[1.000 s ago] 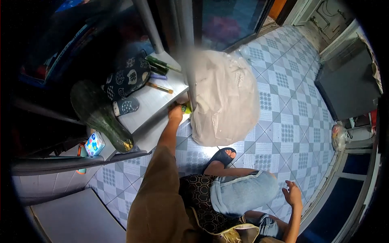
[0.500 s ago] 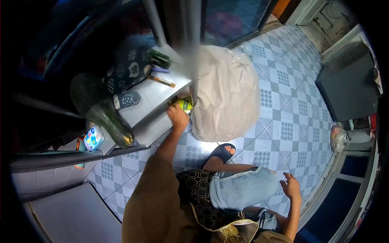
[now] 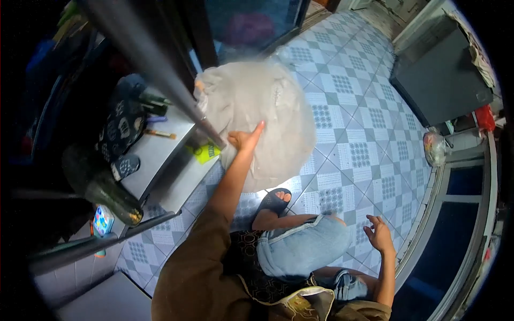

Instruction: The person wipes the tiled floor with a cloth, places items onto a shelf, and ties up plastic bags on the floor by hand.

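My left hand (image 3: 246, 140) reaches forward over a large round bundle under a pale beige sheer cloth (image 3: 278, 128), its thumb spread away from the fingers. Nothing shows in its grip; whether it touches the cloth I cannot tell. Just left of that hand, a bright yellow-green packet (image 3: 206, 153) sits on the lower shelf (image 3: 182, 187) of a metal rack, partly behind the rack's post. Out to the right, my right hand (image 3: 379, 234) hangs above the floor with its fingers apart, holding nothing.
A long dark green gourd (image 3: 101, 187), a patterned dark cloth (image 3: 120, 125) and a brown stick-like item (image 3: 160, 134) lie on the rack's upper shelf. The rack's post (image 3: 176, 91) slants close to my left arm. A dark grey cabinet (image 3: 441, 77) stands at right on the tiled floor.
My left hand has left the yellow-green packet, which stays on the lower shelf, and moved right to the cloth-covered bundle. The camera view has shifted. My right hand stays raised at the right.
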`<state>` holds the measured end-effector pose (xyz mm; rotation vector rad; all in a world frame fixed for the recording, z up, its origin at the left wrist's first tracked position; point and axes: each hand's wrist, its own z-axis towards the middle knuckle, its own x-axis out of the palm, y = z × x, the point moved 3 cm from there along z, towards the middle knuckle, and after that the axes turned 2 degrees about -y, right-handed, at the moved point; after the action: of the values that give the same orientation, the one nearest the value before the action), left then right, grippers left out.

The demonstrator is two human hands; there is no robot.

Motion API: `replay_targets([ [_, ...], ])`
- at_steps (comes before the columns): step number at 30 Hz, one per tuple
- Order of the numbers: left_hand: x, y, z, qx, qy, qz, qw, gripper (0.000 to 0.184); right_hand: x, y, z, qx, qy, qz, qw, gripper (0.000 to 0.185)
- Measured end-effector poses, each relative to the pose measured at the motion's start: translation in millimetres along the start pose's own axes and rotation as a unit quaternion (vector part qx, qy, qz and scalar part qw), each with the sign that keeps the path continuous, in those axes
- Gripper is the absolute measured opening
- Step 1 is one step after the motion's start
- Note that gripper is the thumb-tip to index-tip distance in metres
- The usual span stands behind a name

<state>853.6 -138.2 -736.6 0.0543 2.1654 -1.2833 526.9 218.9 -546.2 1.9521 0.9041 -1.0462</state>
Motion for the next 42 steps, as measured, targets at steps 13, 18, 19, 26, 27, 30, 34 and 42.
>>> replay_targets([
  [13,9.5,18.6,72.0,-0.015,0.18,0.219,0.959,0.105,18.9,-18.5,18.9,-0.002,0.026,0.02,0.999,0.035],
  [18,39.9,58.1,92.2,0.068,0.076,0.157,0.982,0.091,20.4,-16.6,19.2,-0.007,0.017,0.022,1.0,0.033],
  [19,32.4,50.4,90.8,0.07,0.078,0.156,0.982,0.091,18.2,-13.3,18.4,-0.007,0.017,0.025,1.0,0.033],
  [26,5.7,23.8,53.8,-0.102,0.279,-0.129,0.946,0.075,12.5,-19.5,5.5,-0.002,-0.004,0.035,0.999,0.03],
  [27,0.3,17.8,43.5,-0.091,0.233,-0.131,0.959,0.071,10.5,-24.3,5.6,-0.013,-0.018,0.025,0.999,0.032],
  [30,-17.0,-6.4,-4.4,-0.015,0.231,-0.257,0.938,0.07,2.7,-29.6,12.4,-0.009,-0.069,0.231,0.97,0.035],
  [34,-51.9,-38.5,-83.2,0.019,0.306,-0.345,0.887,0.068,-6.3,30.2,49.4,0.048,0.072,0.495,0.865,0.054],
  [42,-176.1,-58.5,-159.7,0.103,0.481,-0.249,0.834,0.063,90.8,197.4,92.1,-0.008,0.335,0.647,0.685,0.064],
])
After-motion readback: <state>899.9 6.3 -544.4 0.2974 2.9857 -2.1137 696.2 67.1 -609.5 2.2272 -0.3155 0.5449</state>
